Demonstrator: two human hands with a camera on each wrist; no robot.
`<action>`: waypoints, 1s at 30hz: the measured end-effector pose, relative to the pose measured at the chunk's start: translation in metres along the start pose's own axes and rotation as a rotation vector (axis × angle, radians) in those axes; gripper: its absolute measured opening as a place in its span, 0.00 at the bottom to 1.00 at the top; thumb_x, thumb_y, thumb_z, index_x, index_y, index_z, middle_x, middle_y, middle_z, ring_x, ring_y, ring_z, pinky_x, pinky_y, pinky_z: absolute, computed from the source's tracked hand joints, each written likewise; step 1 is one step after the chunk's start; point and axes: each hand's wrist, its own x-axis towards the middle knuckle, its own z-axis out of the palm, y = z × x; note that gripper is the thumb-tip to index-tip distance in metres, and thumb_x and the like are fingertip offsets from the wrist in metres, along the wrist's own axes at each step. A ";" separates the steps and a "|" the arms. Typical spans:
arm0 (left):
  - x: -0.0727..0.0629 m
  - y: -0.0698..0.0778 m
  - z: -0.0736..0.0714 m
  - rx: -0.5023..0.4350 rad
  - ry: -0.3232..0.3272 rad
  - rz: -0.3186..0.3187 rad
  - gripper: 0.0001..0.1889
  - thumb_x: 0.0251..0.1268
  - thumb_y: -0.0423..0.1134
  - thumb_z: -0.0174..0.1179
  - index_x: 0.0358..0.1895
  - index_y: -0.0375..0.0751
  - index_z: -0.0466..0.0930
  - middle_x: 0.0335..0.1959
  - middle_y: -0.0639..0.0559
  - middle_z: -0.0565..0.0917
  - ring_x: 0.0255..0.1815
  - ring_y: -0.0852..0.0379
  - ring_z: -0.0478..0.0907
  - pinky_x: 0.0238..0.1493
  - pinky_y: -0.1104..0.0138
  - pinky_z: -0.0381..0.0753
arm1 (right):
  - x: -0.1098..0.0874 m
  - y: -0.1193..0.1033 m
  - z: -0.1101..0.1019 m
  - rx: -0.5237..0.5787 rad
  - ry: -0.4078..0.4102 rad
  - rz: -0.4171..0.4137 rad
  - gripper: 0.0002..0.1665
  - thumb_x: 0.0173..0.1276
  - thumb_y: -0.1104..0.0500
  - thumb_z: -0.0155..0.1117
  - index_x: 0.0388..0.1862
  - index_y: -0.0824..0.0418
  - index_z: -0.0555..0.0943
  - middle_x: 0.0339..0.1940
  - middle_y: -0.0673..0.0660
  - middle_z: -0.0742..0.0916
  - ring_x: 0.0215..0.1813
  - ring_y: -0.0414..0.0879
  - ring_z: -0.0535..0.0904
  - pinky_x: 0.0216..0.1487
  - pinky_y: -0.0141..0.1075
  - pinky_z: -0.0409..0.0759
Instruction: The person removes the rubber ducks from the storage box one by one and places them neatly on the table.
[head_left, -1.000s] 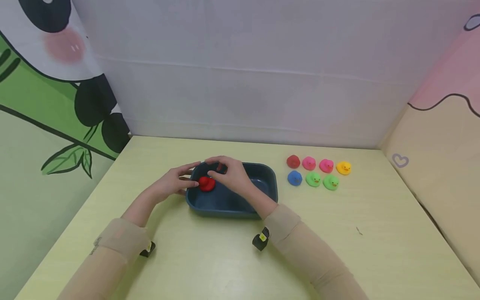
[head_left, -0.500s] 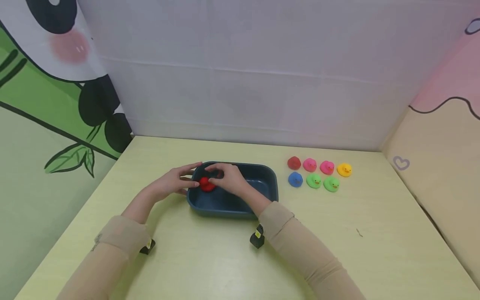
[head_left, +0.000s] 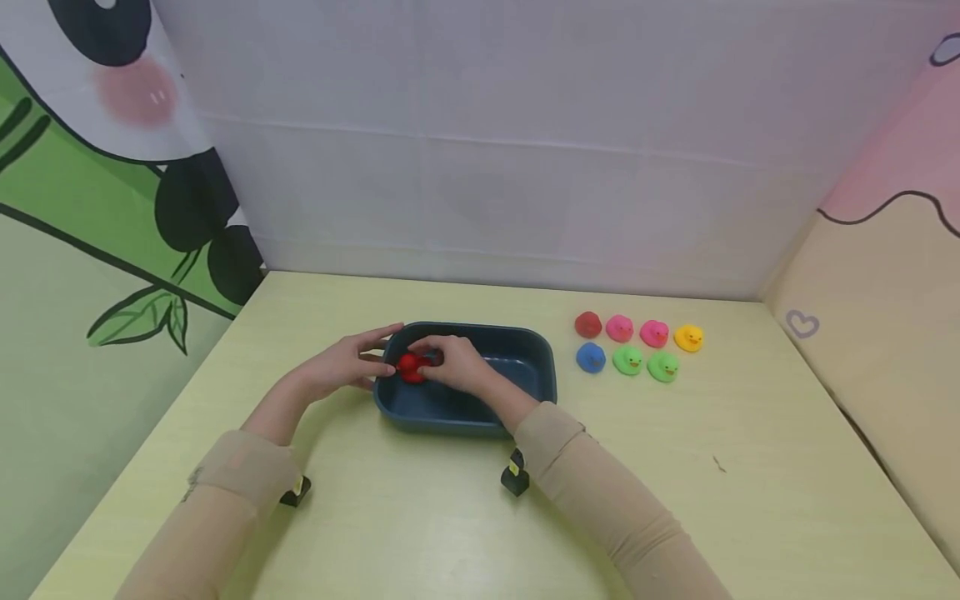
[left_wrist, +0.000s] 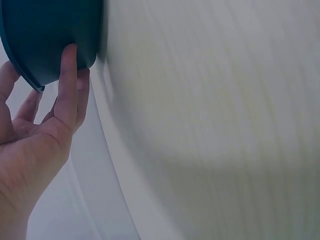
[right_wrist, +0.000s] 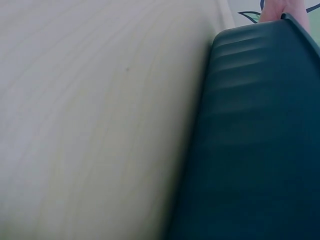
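Observation:
A dark blue rectangular tub [head_left: 450, 427] stands on the table, and a red rubber duck [head_left: 410, 365] sits inside at its left end. My left hand [head_left: 337, 367] holds that end, thumb over the rim and fingers along the outside. In the left wrist view, the fingers [left_wrist: 67, 90] lie against the tub's outer wall [left_wrist: 55, 30]. My right hand [head_left: 457, 367] reaches into the tub and pinches the duck between thumb and fingertips, partly covering it. The right wrist view shows mostly the tub's long side [right_wrist: 250, 125]; the right hand is out of that view.
Several rubber ducks stand in two rows right of the tub: a red duck [head_left: 588, 325], pink ducks [head_left: 619, 327], a yellow duck [head_left: 688, 337], a blue duck [head_left: 591, 357] and green ducks [head_left: 627, 360]. A pale wall [head_left: 510, 208] rises behind the table [head_left: 420, 517].
My right hand has come down and toward the near side inside the tub, closing its fingertips on the red duck. My left hand stays at the tub's left end.

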 end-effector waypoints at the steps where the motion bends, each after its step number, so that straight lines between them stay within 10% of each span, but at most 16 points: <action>1: 0.000 0.000 0.000 0.000 0.002 -0.001 0.40 0.62 0.41 0.63 0.74 0.61 0.51 0.71 0.39 0.58 0.63 0.41 0.70 0.50 0.55 0.80 | 0.000 0.000 0.000 -0.002 -0.008 0.003 0.21 0.63 0.60 0.65 0.57 0.54 0.79 0.51 0.53 0.85 0.42 0.44 0.77 0.40 0.27 0.76; 30: -0.001 0.001 0.002 -0.023 0.017 -0.032 0.40 0.62 0.41 0.62 0.74 0.62 0.51 0.72 0.38 0.56 0.61 0.41 0.72 0.48 0.55 0.81 | -0.003 0.002 0.004 -0.049 -0.017 -0.038 0.14 0.61 0.56 0.69 0.46 0.55 0.81 0.42 0.50 0.86 0.37 0.40 0.77 0.38 0.24 0.76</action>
